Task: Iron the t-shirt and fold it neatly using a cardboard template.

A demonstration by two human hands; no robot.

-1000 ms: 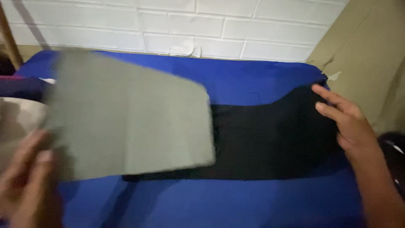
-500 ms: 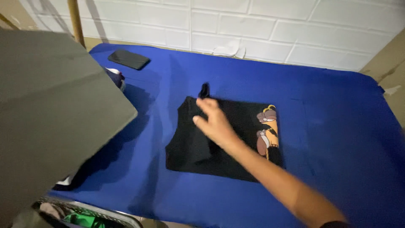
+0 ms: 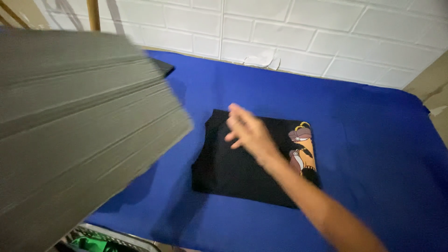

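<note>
We are lifting a big grey board (image 3: 79, 135) at the left, its grip hidden from view, clearing the blue worktop (image 3: 373, 140). The folded black shirt (image 3: 242, 163) is lying mid-worktop; our right hand (image 3: 247, 130) is hovering above it, fingers spread.

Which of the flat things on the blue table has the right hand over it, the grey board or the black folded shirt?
The black folded shirt; the right hand is over its top edge, while the grey board is off to the left.

One folded black shirt (image 3: 247, 163), one grey board (image 3: 74, 135), one blue cloth (image 3: 373, 140).
</note>
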